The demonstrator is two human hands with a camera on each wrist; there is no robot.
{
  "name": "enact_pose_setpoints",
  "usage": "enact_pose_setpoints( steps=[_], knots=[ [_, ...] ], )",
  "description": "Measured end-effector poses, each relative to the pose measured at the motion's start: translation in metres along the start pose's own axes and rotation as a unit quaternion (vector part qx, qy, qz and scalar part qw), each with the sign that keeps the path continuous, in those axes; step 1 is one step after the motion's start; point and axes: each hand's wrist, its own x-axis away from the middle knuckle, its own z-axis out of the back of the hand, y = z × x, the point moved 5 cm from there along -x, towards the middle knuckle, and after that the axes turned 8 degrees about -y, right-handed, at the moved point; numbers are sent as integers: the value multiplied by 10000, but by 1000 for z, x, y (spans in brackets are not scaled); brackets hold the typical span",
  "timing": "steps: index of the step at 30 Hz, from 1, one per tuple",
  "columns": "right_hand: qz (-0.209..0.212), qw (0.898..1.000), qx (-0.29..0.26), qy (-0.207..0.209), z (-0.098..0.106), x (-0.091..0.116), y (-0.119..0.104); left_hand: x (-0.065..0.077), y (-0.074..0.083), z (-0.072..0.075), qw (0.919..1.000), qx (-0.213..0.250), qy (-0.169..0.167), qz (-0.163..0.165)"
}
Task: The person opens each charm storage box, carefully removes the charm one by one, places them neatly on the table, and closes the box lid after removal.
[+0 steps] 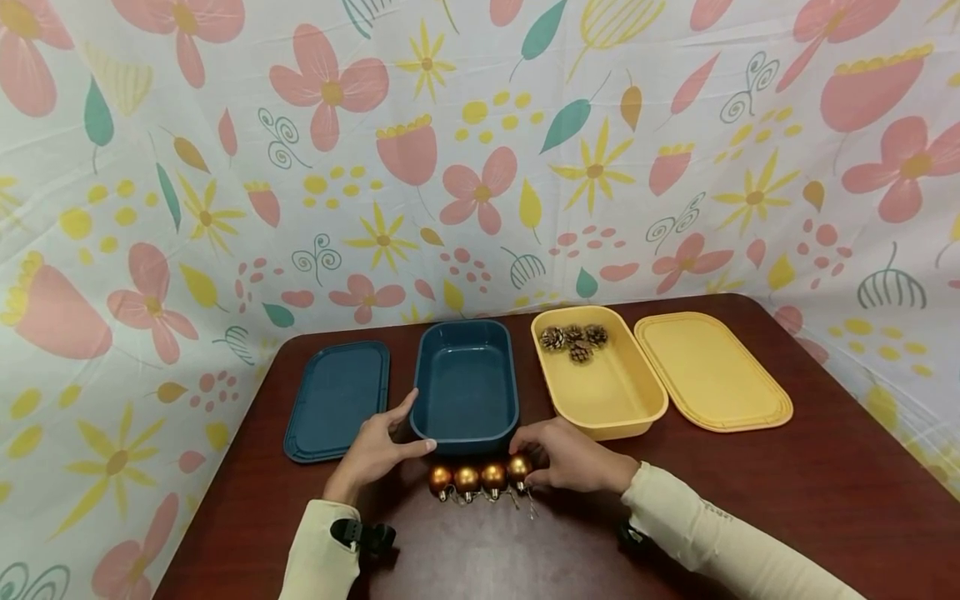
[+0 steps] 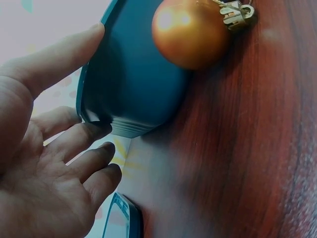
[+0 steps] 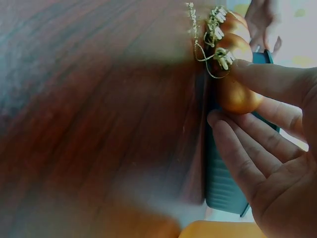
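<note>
A deep blue plastic container (image 1: 465,427) stands mid-table. My left hand (image 1: 380,446) rests at its near left corner, thumb on the front rim and index finger along the side. In the left wrist view, the left hand (image 2: 54,153) has loosely spread fingers against the container's wall (image 2: 133,74). Several gold Christmas baubles (image 1: 467,478) line up in front of the container, caps and strings facing me. With thumb and fingertips, my right hand (image 1: 573,457) pinches the rightmost bauble (image 1: 519,468). That gold bauble (image 3: 238,96) sits between thumb and fingers in the right wrist view.
To the right, a yellow container (image 1: 600,392) holds several pine cones (image 1: 580,352) at its far end. Its yellow lid (image 1: 712,371) lies on the far right. A blue lid (image 1: 341,400) lies on the left. Behind the brown table (image 1: 750,492) hangs a flowered cloth (image 1: 480,250).
</note>
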Motion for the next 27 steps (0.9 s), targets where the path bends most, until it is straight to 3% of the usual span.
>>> enact_pose_setpoints(
  steps=[27],
  knots=[
    [153, 9975, 633, 256, -7, -1, 3, 0, 0, -1, 10000, -27, 74, 20]
  ],
)
